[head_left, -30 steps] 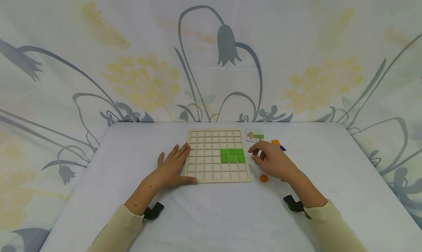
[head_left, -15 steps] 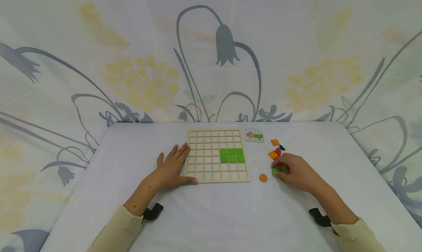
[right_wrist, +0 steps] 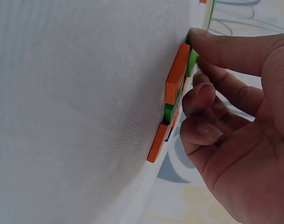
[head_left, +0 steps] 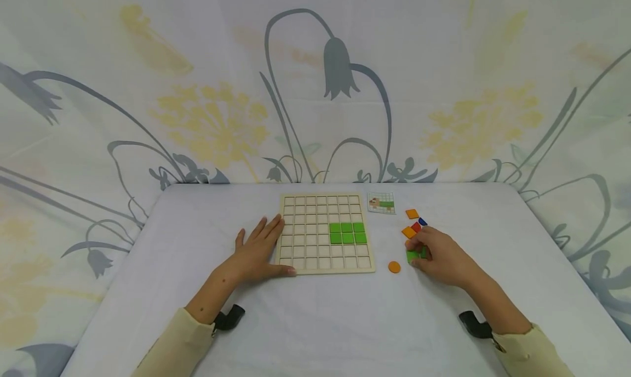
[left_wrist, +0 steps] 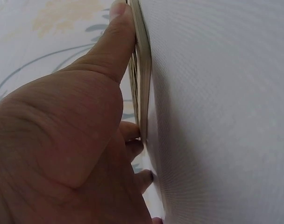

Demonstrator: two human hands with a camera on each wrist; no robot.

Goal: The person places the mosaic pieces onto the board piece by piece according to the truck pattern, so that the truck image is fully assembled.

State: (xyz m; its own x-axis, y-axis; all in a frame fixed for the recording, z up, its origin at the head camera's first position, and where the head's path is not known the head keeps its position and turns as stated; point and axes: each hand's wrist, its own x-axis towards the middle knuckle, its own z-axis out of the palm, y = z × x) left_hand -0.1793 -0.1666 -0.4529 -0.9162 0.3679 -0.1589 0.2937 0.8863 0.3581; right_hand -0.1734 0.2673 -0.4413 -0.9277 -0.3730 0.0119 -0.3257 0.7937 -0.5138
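A wooden grid board (head_left: 315, 271) lies mid-table, with a block of green square tiles (head_left: 347, 233) in cells at its right side. My left hand (head_left: 253, 256) rests along the board's left edge, fingers spread straight and thumb on the front corner; the left wrist view shows the thumb (left_wrist: 118, 42) against the rim. Right of the board, my right hand (head_left: 441, 256) pinches a green square tile (head_left: 412, 256) between thumb and forefinger, close to the tabletop. Its other fingers curl inward in the right wrist view. More green shows under the hand, partly hidden.
Orange diamonds (head_left: 412, 213), a red piece (head_left: 416, 227) and a blue piece (head_left: 423, 222) lie just beyond the right hand. An orange disc (head_left: 394, 267) sits between board and hand. A small picture card (head_left: 381, 203) lies by the board's back right corner.
My right hand has moved right and toward me from the board's edge to the loose pieces, where its fingertips have met a green tile. The left hand stays put.
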